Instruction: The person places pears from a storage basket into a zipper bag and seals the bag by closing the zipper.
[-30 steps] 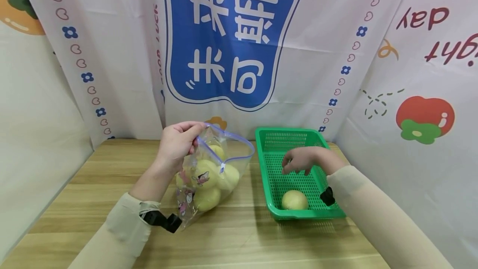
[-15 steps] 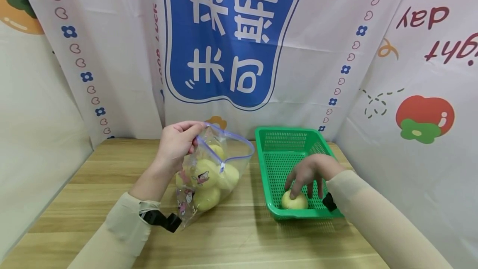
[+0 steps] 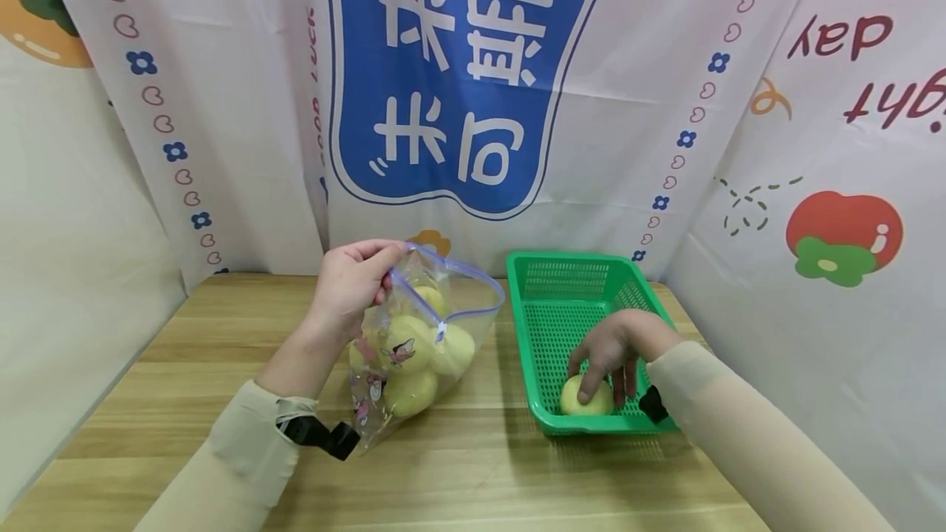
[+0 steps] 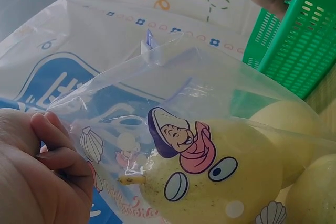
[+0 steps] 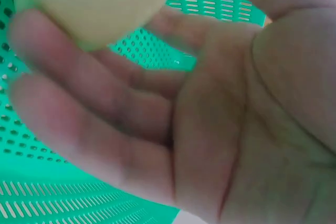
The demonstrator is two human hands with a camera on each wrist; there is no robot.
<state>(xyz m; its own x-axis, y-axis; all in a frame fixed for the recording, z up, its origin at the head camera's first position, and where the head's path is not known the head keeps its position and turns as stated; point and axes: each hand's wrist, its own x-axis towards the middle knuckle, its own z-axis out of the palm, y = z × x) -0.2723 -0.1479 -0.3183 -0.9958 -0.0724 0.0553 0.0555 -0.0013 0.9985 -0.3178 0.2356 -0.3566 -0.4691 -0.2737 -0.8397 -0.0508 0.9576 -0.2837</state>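
My left hand [image 3: 351, 282] pinches the top edge of a clear zip bag [image 3: 473, 302] with a purple seal and cartoon prints. The bag's mouth gapes toward the right. Several yellow pears fill its lower part; one pear [image 4: 210, 182] shows its stem in the left wrist view. Inside the green basket [image 3: 521, 335], my right hand [image 3: 612, 347] has its thumb and fingers around a single pale yellow pear [image 3: 576, 399] at the near end. In the right wrist view, the fingers curve along that pear [image 5: 94, 3], whose top is cut off by the frame.
Both the bag and the basket stand on a wooden table [image 3: 443, 483], the basket to the right of the bag. A printed cloth [image 3: 621, 146] hangs behind the table and along both sides. Black wrist cameras [image 3: 318, 436] are strapped over the sleeves.
My right hand has come down and toward the near end of the basket, and its fingers have closed around the pear. The left hand and the bag have stayed in place.
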